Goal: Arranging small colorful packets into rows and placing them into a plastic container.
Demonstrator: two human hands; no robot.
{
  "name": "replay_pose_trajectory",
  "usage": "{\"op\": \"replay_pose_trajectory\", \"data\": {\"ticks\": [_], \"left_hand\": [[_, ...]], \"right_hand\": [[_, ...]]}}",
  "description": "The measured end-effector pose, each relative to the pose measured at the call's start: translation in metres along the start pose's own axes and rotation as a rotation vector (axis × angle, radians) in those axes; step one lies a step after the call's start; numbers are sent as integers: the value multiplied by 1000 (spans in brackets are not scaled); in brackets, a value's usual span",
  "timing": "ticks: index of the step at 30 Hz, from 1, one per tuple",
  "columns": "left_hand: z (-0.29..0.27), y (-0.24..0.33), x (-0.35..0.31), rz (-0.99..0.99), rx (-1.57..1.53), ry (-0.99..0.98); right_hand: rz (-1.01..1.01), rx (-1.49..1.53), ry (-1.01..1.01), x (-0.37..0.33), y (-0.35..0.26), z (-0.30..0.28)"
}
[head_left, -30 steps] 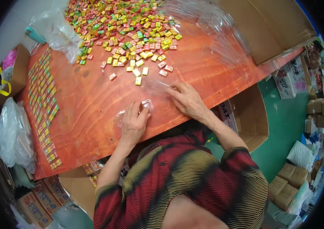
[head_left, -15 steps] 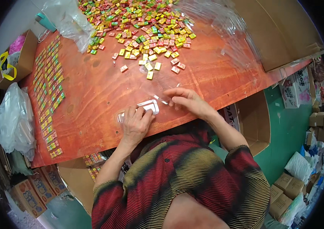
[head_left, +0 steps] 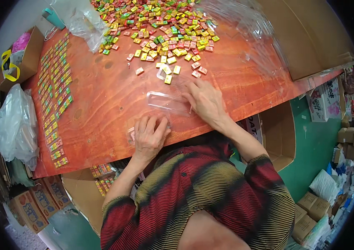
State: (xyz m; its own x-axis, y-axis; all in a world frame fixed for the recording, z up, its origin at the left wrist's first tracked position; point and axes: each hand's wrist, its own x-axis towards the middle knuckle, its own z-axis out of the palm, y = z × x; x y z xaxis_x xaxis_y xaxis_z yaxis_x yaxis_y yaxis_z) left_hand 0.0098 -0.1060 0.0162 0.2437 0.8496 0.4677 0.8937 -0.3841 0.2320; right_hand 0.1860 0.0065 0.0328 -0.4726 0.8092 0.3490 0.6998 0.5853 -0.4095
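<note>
Your L hand (head_left: 148, 137) hides most of a clr tray (head_left: 131, 135); sm. pkt pile (head_left: 174, 30) cut off @ top edge.

The camera, the left one of two wide fisheyes on the person's head, is looking steeply down from above the near edge of a red-orange, grained wooden tabletop (head_left: 97, 110) and is facing across it. A red, yellow and black striped shirt (head_left: 193, 179) is filling the foreground before the tabletop, close under the lens. The bare left hand (head_left: 149, 136) and right hand (head_left: 207, 104) are showing farther off, over the tabletop's near part. The tabletop's near edge is slanting upward to the right.
</note>
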Motion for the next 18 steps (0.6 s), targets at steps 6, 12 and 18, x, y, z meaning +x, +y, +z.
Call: {"op": "replay_pose_trajectory", "data": {"ticks": [6, 12, 18], "left_hand": [[13, -1, 10, -66, 23, -170], [21, -7, 8, -57, -50, -222], [10, -7, 13, -47, -8, -229]], "right_hand": [[-30, -119, 50, 9, 11, 34], [-68, -159, 157, -21, 31, -16], [62, -310, 206, -60, 79, -27]]}}
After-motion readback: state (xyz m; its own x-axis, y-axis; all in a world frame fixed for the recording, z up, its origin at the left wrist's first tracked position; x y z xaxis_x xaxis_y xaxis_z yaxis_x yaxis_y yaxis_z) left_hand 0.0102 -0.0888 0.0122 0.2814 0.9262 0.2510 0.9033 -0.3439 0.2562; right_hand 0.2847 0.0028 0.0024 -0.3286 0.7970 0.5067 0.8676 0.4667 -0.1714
